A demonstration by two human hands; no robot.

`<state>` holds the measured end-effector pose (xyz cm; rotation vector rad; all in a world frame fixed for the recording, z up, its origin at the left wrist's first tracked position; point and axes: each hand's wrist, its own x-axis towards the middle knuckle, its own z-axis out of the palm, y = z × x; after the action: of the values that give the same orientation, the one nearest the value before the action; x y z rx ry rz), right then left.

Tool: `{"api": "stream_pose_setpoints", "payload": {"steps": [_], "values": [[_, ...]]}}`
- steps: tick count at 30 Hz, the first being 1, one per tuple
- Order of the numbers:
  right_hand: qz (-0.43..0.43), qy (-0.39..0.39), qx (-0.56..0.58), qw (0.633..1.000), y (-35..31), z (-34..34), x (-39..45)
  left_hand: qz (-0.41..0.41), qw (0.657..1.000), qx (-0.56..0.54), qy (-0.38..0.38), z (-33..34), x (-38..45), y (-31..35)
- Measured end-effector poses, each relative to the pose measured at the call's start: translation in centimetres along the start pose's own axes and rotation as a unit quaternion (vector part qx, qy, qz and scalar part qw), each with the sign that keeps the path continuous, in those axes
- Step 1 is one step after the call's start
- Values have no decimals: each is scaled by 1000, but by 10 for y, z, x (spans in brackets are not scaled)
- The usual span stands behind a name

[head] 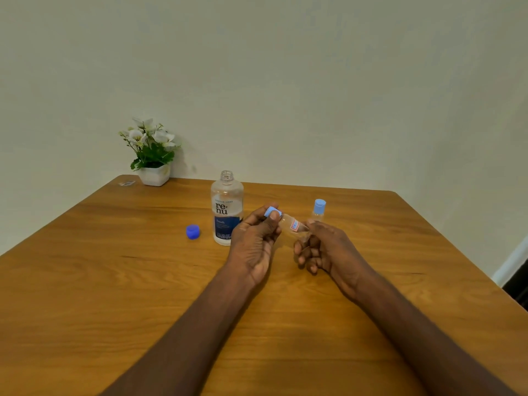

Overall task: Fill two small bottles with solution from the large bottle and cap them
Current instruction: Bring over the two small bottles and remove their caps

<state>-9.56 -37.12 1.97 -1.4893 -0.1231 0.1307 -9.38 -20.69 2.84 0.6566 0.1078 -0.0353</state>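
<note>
The desk (114,275) is wood-look, with a warm brown grain and a smooth, faintly glossy finish. The large bottle (227,208) is clear plastic — shiny, with a glossy blue-and-white printed label. The loose cap (193,231) beside it is deep blue plastic, ribbed at the side. The small bottle (293,225) is clear, smooth plastic with a light blue matt-looking cap (271,211) — the second small bottle (318,212) looks the same. The plant pot (154,175) is white and smooth. The wall (314,81) is matt.
</note>
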Motion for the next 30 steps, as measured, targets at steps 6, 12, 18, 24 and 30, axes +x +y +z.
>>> {"api": "stream_pose_setpoints", "payload": {"steps": [6,12,18,24,30], "values": [[-9,3,17,1000,-2,-1,-2,0,1000,-3,9,-1,1,0],[1,-1,8,1000,-3,1,-2,1,1000,8,0,0,0,1],[-10,-4,23,1000,-2,-2,-4,-5,1000,13,2,-1,0,-1],[5,0,0,1000,-3,0,-3,0,1000,8,9,-1,0,-1],[-6,-11,19,1000,-3,-3,-3,3,1000,11,11,0,0,-1]]}}
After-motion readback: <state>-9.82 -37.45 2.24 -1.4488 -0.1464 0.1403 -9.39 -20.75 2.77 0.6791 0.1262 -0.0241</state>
